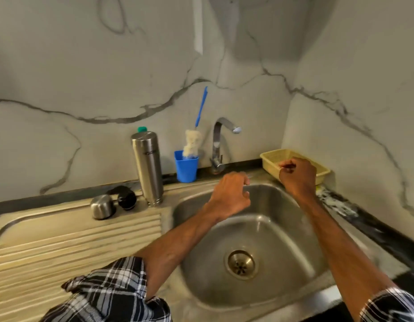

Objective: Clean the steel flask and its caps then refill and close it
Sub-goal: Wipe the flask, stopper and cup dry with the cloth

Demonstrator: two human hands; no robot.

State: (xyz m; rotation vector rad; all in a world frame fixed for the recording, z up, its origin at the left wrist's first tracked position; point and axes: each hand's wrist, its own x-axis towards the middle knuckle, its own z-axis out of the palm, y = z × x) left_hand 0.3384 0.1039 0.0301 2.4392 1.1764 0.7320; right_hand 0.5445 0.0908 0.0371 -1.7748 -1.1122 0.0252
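The steel flask (147,167) stands on end at the back of the ribbed drainboard (62,247), left of the sink. To its left lie the domed steel cap (102,206) and the black inner cap (127,197), side by side. My left hand (231,196) hovers over the sink's back rim with loosely curled fingers and holds nothing. My right hand (297,175) is raised at the front edge of the yellow basket (271,160). Its fingers are curled in against the thumb, and nothing shows between them.
The steel sink (282,240) with its drain (241,264) lies below both arms. The tap (221,138) rises behind it, with no water running. Left of the tap, a blue cup (186,169) holds a blue-handled bottle brush (193,140). A green-topped item (142,129) peeks from behind the flask.
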